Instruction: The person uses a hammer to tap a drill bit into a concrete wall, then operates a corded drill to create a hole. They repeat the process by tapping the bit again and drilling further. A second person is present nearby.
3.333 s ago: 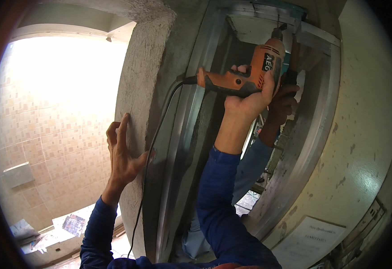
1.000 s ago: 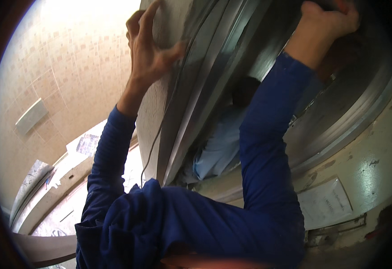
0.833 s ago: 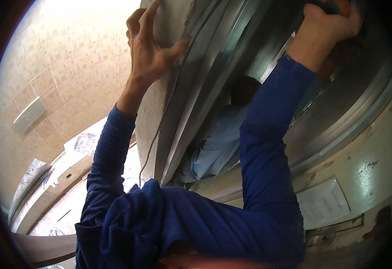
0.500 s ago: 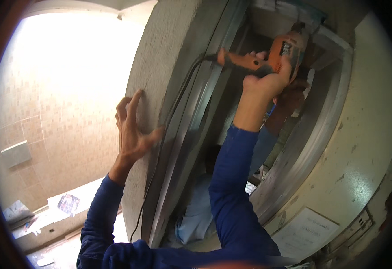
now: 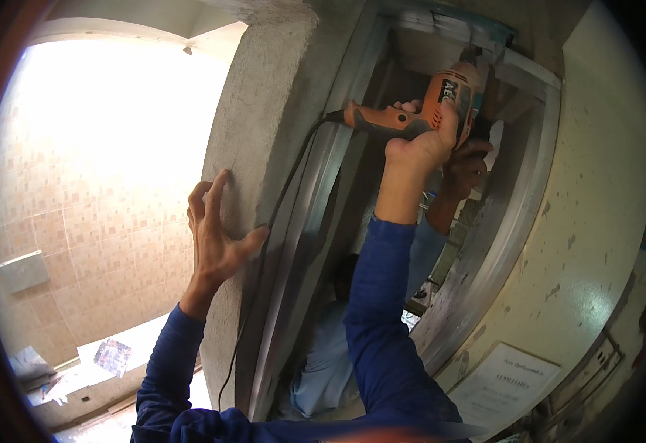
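My right hand [image 5: 422, 140] is wrapped round an orange-and-black corded drill [image 5: 448, 81], its front end pointing up at the top of a grey metal doorframe [image 5: 511, 63]. A dark cable [image 5: 275, 207] runs from the handle down along the left side of the opening. My left hand [image 5: 212, 236] rests with spread fingers on the edge of a rough concrete column [image 5: 249, 125]. Beyond the drill, another person's hand [image 5: 467, 173] is raised inside the opening, close to the drill; what it grips is unclear.
A person in pale blue [image 5: 319, 354] is low inside the opening. On the left is a bright tiled wall [image 5: 79, 251] with a ledge bearing papers [image 5: 112, 354]. On the right, a cream wall [image 5: 589, 207] carries a paper sign [image 5: 504, 384].
About a second ago my view was lower and the drill was mostly out of frame; now it shows whole. My grip and left hand's place on the column look much the same.
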